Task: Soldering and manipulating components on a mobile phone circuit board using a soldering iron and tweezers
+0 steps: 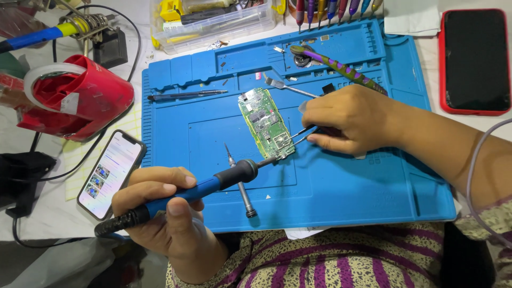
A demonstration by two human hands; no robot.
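A green circuit board (pixel 264 124) lies on the blue work mat (pixel 330 186). My left hand (pixel 160 205) grips a blue-handled soldering iron (pixel 186 193), its tip touching the board's lower right corner. My right hand (pixel 349 120) pinches metal tweezers (pixel 300 136) whose points rest at the same corner of the board. A small screwdriver (pixel 241 185) lies on the mat under the iron's shaft.
A red tape dispenser (pixel 74 96) and a lit phone (pixel 111 173) sit left of the mat. A red-cased phone (pixel 474 60) lies at far right. A clear parts box (pixel 213 21), a purple-green tool (pixel 341 68), a dark pen tool (pixel 186 95) and a soldering stand (pixel 88 25) are nearby.
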